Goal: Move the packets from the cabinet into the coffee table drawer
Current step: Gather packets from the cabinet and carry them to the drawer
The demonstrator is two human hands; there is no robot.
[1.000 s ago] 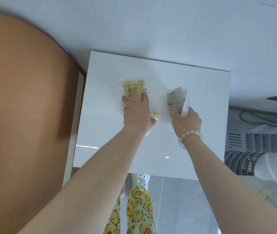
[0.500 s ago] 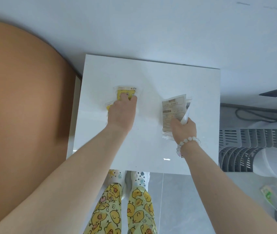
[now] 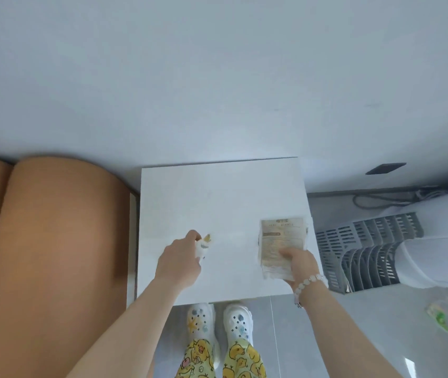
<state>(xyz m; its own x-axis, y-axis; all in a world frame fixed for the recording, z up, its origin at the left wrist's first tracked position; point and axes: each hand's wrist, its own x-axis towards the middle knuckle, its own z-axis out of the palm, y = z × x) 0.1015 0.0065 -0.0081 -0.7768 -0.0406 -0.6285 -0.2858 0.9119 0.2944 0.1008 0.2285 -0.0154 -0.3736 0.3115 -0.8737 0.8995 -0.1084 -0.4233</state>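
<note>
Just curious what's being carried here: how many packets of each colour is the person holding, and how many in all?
yellow-and-white packet: 1, in the left hand
beige packet: 1, in the right hand, perhaps more behind it
Total: 2

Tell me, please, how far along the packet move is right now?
Done: picking up. In hand: the left hand grips a crumpled white-and-yellow packet, the right hand holds flat beige printed packets, over the glossy white cabinet top. Remaining: carrying them to the coffee table drawer, not in view.
</note>
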